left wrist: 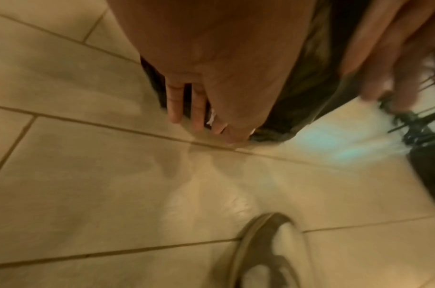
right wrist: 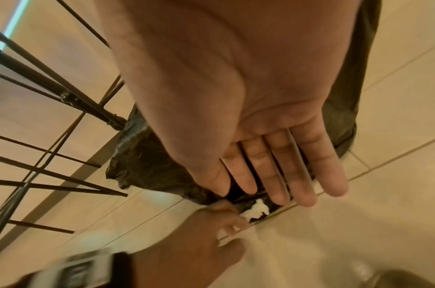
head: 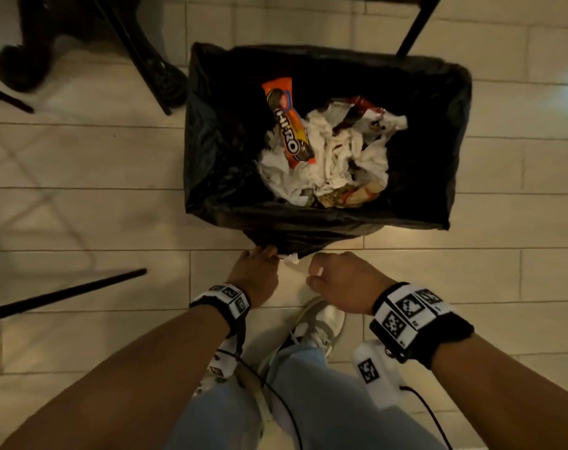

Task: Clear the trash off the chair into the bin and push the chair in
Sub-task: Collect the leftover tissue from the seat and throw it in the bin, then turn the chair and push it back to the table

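- head view looks straight down on the bin point(head: 325, 222) and floor point(head: 81, 157).
- both wrist views sit low, close beside the bin's near wall, a part shared with the head view.

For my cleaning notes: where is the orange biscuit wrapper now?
In the head view, the orange wrapper lies inside the bin, left of centre, on crumpled white tissues.

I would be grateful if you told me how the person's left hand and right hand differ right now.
The left hand reaches to the foot of the bin, its fingertips at a white paper scrap on the floor; the right hand hovers just short of it, touching nothing. The left hand's fingers point down at the tiles, and whether they pinch the scrap is unclear; the right hand's fingers are straight and together. Both wear marker wristbands and sit near the bin's near edge.
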`<state>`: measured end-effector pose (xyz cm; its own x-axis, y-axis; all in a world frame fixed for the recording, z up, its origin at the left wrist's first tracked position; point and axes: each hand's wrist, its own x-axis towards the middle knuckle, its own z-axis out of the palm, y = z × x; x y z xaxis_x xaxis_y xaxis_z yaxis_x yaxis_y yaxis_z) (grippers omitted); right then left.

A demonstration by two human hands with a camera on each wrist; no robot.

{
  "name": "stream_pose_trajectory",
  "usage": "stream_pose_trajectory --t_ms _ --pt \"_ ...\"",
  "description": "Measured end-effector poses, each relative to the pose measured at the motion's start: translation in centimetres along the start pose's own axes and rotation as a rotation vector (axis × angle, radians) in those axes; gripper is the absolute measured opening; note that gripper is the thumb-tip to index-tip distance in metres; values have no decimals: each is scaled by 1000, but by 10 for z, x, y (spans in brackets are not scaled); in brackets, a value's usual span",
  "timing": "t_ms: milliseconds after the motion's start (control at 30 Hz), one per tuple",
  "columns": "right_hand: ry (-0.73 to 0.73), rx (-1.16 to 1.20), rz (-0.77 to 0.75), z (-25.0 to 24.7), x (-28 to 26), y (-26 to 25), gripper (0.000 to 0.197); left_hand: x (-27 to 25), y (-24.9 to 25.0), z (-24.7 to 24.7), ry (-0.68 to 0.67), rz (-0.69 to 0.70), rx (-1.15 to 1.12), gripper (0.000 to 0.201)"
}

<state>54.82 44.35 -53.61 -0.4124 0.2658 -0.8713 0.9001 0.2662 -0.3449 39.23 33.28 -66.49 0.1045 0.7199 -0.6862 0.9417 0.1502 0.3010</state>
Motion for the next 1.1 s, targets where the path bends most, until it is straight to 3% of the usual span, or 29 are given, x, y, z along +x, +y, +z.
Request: stream_pose_trajectory --t_ms 67,233,300,333,467,567,767,967,1100 --pt "46 16 33 -15 -14 -6 32 -32 10 -34 110 19 -86 35" --pt "137 111 40 -58 -70 -35 26 -111 42 -152 646 84 -278 20" --pt "194 134 43 -78 -89 -44 26 -117 50 -199 700 70 -297 19" --pt "216 137 49 -88 -96 -48 26 -113 52 -218 629 42 -279 24" --pt "297 181 103 -119 -129 -63 25 -106 52 -271 28 -146 -154 62" --pt "337 188 97 -133 -167 -85 25 -148 61 -303 -68 -122 -260 58" --pt "287 152 -76 -158 -268 -191 20 -342 64 -388 181 -154 -730 34" --pt "360 170 -272 -157 -387 -342 16 -568 23 -468 458 -184 -775 27" --pt "425 134 -413 -131 -457 -450 12 -708 -24 -493 592 -211 -777 29"
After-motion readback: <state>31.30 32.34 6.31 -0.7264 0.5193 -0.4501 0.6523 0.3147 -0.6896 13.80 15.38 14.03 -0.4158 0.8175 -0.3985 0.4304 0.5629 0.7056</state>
